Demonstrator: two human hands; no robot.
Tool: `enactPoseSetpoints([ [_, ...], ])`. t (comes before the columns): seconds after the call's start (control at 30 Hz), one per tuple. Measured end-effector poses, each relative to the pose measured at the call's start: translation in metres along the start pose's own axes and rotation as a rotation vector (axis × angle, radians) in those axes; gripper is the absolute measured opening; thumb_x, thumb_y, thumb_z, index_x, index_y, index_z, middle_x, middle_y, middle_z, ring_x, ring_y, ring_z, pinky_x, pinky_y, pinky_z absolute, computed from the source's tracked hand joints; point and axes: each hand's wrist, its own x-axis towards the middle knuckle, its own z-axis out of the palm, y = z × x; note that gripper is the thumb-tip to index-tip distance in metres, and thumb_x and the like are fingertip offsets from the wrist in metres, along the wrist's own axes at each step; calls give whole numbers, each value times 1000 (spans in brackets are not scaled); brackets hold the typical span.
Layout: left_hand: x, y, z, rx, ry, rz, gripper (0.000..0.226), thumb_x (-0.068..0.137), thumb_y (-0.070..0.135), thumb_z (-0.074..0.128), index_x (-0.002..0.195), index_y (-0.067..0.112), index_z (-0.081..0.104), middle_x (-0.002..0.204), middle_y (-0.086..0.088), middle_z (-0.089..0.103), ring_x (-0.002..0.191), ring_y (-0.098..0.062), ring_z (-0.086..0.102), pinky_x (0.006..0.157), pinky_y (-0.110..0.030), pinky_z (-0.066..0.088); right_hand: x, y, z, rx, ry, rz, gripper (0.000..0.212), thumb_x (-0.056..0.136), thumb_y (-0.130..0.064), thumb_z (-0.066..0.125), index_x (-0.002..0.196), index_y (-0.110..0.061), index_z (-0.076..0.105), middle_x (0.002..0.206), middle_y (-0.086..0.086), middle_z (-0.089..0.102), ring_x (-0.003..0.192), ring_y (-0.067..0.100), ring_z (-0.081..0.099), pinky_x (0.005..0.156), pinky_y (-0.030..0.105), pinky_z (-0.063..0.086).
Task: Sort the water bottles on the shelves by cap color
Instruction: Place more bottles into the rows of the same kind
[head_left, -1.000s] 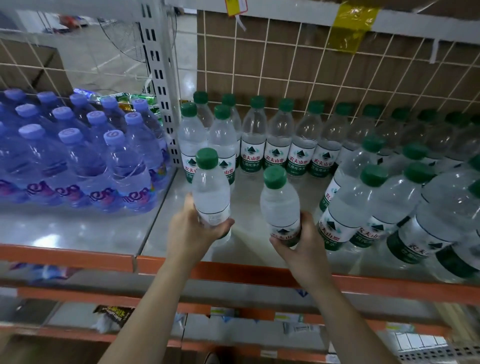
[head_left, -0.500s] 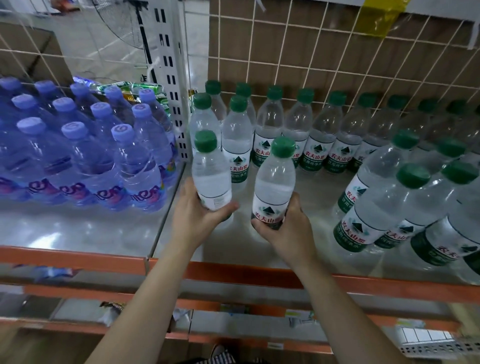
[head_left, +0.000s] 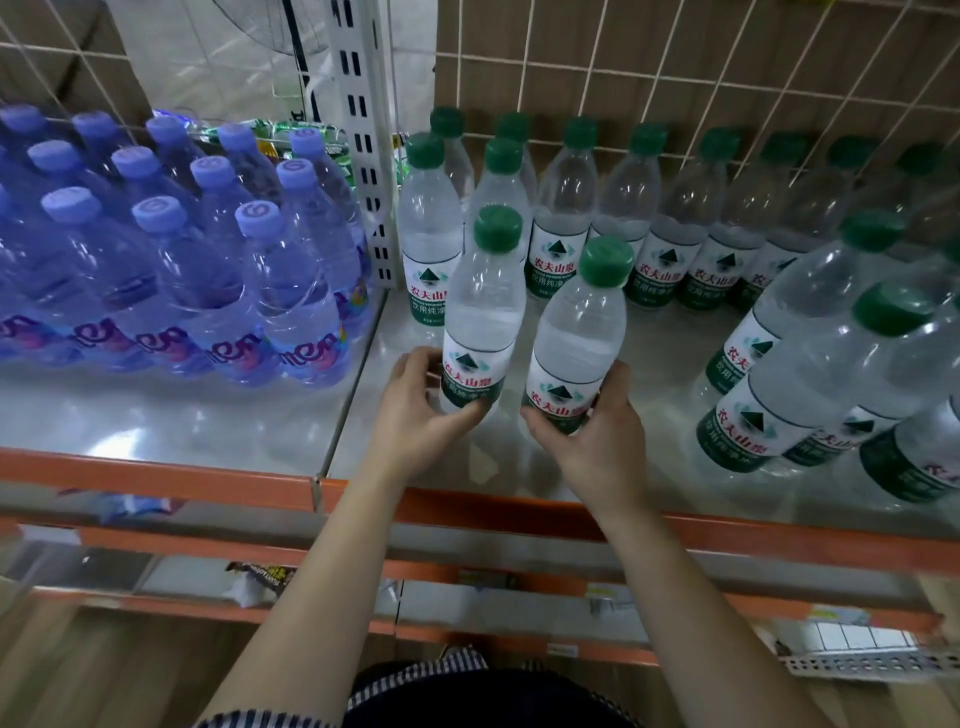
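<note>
On shelf (head_left: 644, 358), hands grip two clear green-capped bottles (head_left: 480, 312).

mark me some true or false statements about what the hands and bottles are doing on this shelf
1. The left hand grips a green-capped bottle. True.
2. The right hand is empty. False: it grips a second bottle, also green-capped.
3. The purple-capped bottles stand right of the white post. False: they stand left of it.
4. A back row of bottles with green caps stands behind the held pair. True.
5. The held bottles lie on their sides. False: both are roughly upright, the second bottle slightly tilted.
</note>
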Motion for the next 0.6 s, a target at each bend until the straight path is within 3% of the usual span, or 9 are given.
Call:
enactPoseSetpoints([
  [0.07, 2, 1, 5, -46, 20, -33, 56, 68, 39, 85, 107, 22, 50, 100, 16, 59, 91, 10, 58, 70, -6, 45, 0, 2, 1, -16, 8, -16, 77, 67, -44, 85, 123, -13, 42, 117, 5, 67, 101, 28, 68, 70, 28, 51],
  [0.13, 2, 3, 8, -68, 36, -36, 62, 65, 37, 88, 109, 23, 46, 99, 19, 61, 91, 8, 61, 71, -5, 45, 0, 3, 1, -10, 13, -16, 77, 67, -45, 85, 124, -14, 42, 117, 4, 68, 102, 27, 68, 71, 29, 51],
  [0.23, 1, 5, 11, -102, 69, -4, 72, 60, 38, 91, 115, 17, 49, 108, 6, 67, 97, -8, 65, 81, -26, 55, -3, 5, 3, -7, 4, -24, 81, 69, -52, 80, 129, -13, 41, 121, 3, 66, 106, 24, 66, 75, 31, 53],
  [0.33, 0, 7, 12, -65, 117, 31, 71, 60, 36, 90, 118, 15, 55, 111, -3, 61, 99, -20, 63, 84, -44, 55, -8, 11, 4, -10, -47, 0, 80, 72, -50, 78, 132, -16, 38, 125, 0, 64, 110, 22, 64, 79, 29, 52],
  [0.6, 33, -5, -9, 10, 171, -53, 72, 63, 30, 90, 123, 13, 56, 120, -3, 58, 109, -21, 58, 92, -45, 53, -12, 16, 5, -40, -74, 24, 77, 76, -41, 80, 135, -11, 41, 127, 5, 63, 110, 26, 65, 82, 47, 57],
])
